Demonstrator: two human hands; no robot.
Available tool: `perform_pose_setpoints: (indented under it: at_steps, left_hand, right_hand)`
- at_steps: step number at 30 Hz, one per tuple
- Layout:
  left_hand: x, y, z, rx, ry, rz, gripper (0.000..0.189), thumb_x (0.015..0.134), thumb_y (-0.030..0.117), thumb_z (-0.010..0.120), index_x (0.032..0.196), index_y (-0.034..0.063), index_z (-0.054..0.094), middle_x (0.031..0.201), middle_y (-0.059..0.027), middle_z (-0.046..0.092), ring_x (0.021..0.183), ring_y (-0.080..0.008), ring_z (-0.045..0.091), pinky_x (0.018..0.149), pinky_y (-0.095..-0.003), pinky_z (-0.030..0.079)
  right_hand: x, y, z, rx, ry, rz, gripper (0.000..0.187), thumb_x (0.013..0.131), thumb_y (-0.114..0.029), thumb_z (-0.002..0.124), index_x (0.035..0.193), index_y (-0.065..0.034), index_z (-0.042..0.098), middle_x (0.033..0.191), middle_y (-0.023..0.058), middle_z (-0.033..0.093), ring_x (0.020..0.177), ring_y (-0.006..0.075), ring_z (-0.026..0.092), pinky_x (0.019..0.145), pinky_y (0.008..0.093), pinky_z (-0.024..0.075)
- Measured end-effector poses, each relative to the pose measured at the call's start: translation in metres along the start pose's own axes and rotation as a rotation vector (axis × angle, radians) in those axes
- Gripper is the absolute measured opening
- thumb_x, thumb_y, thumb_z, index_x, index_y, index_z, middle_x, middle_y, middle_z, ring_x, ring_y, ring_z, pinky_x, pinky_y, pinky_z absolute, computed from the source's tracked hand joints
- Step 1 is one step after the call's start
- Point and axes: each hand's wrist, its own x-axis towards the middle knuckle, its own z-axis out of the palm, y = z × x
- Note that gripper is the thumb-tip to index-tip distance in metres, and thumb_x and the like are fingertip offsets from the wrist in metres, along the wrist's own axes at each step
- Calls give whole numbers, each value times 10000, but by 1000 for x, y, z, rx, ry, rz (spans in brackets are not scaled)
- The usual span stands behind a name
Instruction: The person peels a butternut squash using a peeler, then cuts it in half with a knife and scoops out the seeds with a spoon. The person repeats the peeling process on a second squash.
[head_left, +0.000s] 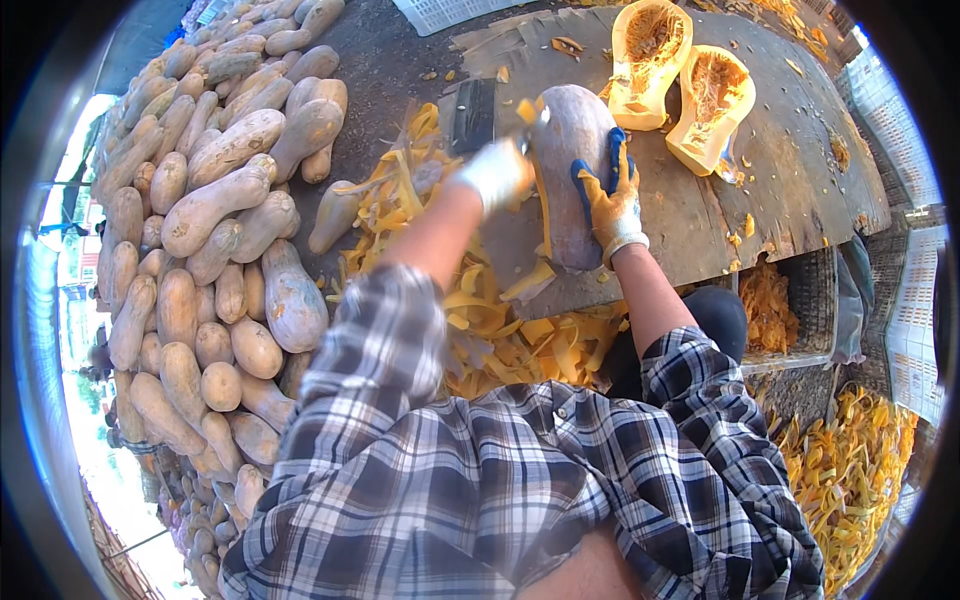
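An unpeeled butternut-type squash with dull, pale tan-grey skin lies lengthwise on a worn wooden board. My right hand, in a white glove with a yellow palm and blue fingertips, grips its right side. At its left side is my left hand, gloved and blurred by motion, closed around a small hand tool, probably a peeler. The tool's shape is too smeared to tell. A narrow strip of orange peel runs along the squash's left flank. Two halves of a peeled, cut squash lie beyond, pulp showing.
A large heap of whole squashes fills the left. Peelings pile against the board's left and near edges. Below the board's right edge stands a crate with orange pulp. More peelings lie at lower right. A dark flat block rests near the squash.
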Motion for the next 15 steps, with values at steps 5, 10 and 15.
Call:
perform_pose_setpoints:
  at_steps: [5, 10, 15]
  left_hand:
    - [-143, 14, 101, -175, 161, 55, 499, 837, 114, 562, 1277, -99, 462, 935, -337, 650, 905, -466, 654, 806, -511, 544]
    - [-205, -13, 93, 274, -140, 335, 305, 891, 156, 558, 1156, 6, 575, 934, -228, 672, 860, -344, 670, 771, -446, 526]
    - [-44, -14, 87, -913, 362, -249, 189, 944, 177, 617, 1052, 22, 612, 857, -69, 653, 721, -194, 606, 663, -347, 492]
  right_hand:
    - [4, -1, -2, -27, 22, -7, 922, 820, -390, 768, 1556, -163, 262, 1529, 279, 265, 1382, 414, 375, 1114, 438, 378]
    - [13, 14, 4, 133, 40, -9, 992, 773, -400, 811, 1551, -126, 259, 1490, 254, 374, 1331, 351, 452, 1071, 425, 417]
    - [30, 32, -14, 527, -13, 315, 1009, 769, -417, 825, 1553, -114, 266, 1367, 173, 544, 1182, 228, 553, 976, 340, 468]
